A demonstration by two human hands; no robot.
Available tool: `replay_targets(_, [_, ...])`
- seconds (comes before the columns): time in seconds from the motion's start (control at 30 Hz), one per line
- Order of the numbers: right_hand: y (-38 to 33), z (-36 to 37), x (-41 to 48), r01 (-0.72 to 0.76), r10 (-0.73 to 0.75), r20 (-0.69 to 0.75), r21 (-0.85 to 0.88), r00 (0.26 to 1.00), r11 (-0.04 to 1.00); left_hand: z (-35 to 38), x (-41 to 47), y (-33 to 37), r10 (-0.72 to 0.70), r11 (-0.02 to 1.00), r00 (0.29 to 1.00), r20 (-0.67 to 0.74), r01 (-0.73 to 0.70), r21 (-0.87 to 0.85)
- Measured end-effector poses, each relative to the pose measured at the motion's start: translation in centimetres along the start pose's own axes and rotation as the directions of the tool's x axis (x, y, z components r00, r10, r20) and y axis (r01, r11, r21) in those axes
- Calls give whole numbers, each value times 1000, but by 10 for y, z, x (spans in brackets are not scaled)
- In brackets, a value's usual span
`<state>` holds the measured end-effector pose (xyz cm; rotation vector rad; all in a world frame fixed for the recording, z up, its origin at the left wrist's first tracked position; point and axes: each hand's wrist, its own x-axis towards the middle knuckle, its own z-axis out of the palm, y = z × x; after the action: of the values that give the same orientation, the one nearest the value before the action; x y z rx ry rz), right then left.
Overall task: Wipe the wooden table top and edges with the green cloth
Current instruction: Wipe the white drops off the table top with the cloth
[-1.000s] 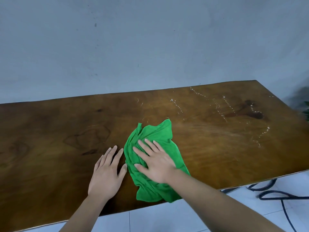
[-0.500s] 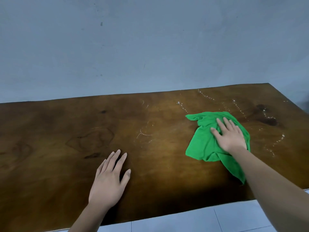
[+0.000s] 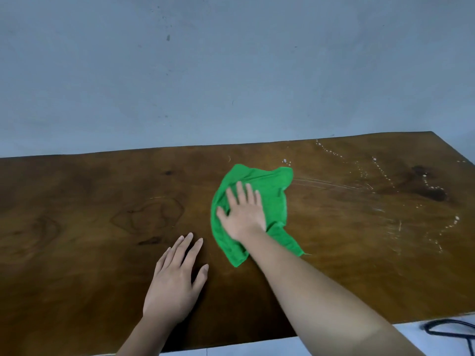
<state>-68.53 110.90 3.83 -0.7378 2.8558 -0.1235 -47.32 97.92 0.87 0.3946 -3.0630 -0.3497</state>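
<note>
A crumpled green cloth (image 3: 272,186) lies near the middle of the dark wooden table (image 3: 77,227). My right hand (image 3: 243,213) presses flat on the cloth, fingers spread and pointing away from me. My left hand (image 3: 174,281) rests palm down on the bare wood, just left of and nearer than the cloth, holding nothing. White droplets and smears (image 3: 380,173) dot the right part of the table top, with faint wet streaks running right from the cloth.
A plain grey-blue wall (image 3: 231,73) stands behind the table's far edge. Below the near edge is white tiled floor, with a black cable (image 3: 447,330) at the lower right corner.
Over the last second my right hand swept the cloth from the middle to the right, and it has now slid back left toward the centre. My left hand has stayed put.
</note>
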Motion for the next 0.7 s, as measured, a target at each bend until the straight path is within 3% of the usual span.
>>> replay_targets(0.17, [-33, 10, -5, 403, -400, 74, -26, 913, 915, -1, 0, 0, 4, 1000, 1000, 6, -4, 14])
replay_targets(0.3, [8, 1, 9, 539, -533, 95, -41, 841, 841, 1, 0, -1, 12, 1000, 1000, 0, -12, -7])
replay_targets(0.53, [133, -31, 45, 218, -217, 27, -24, 976, 976, -6, 2, 4, -9, 1000, 1000, 9, 9, -5])
replay_targets(0.7, [235, -40, 53, -135, 136, -71, 18, 988, 991, -2, 0, 2, -9, 1000, 1000, -13, 9, -3])
